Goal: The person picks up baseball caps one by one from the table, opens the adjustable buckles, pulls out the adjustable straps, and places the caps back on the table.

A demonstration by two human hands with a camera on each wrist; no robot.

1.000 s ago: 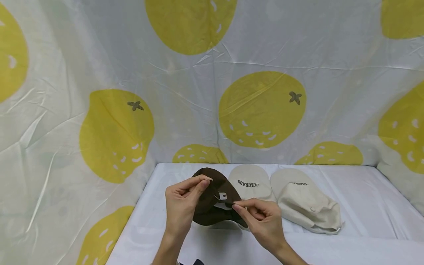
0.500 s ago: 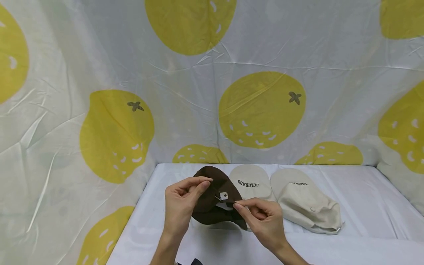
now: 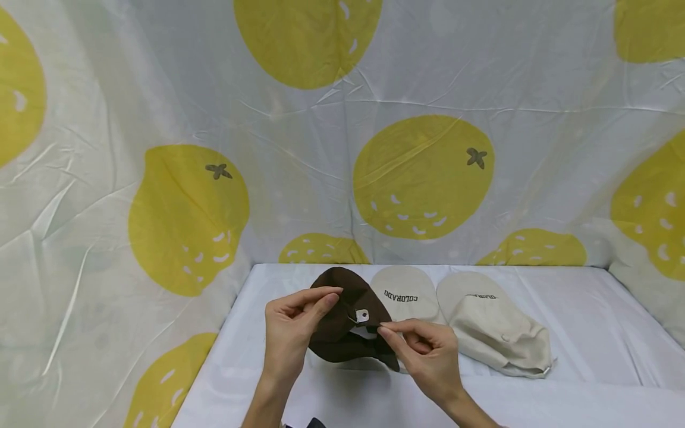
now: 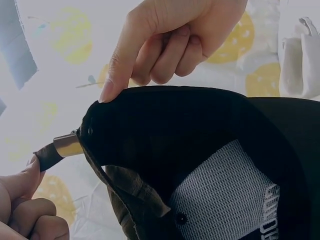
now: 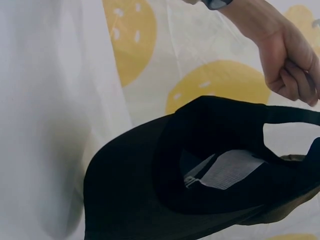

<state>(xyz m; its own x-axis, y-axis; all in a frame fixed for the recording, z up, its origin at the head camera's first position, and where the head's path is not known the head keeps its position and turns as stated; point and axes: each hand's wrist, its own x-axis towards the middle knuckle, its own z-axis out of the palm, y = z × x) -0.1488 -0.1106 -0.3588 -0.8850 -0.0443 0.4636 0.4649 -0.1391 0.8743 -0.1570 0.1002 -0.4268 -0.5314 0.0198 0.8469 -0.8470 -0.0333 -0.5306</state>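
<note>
A dark brown cap (image 3: 342, 351) is held above the white-covered table, its back opening towards me. My left hand (image 3: 294, 324) pinches the cap's edge between thumb and index finger. The thumb and index finger of my right hand (image 3: 425, 351) pinch the end of the back strap. Between the hands sits a small metal buckle (image 3: 362, 315) on the strap. In the left wrist view the strap end (image 4: 48, 157) sticks out past the buckle. White mesh lining (image 4: 225, 195) shows inside the cap. Behind the brown cap lies a beige cap (image 3: 404, 291) lettered COLORADO, partly hidden.
A second beige cap (image 3: 497, 333) lies to the right, crumpled, its lettering partly covered by a fold. White cloth covers the table (image 3: 594, 333). A curtain (image 3: 299, 160) printed with yellow lemons hangs behind and at the sides.
The brown cap has tilted up very slightly, and my right hand has shifted a little to the right with the strap end. Both hands keep their pinch.
</note>
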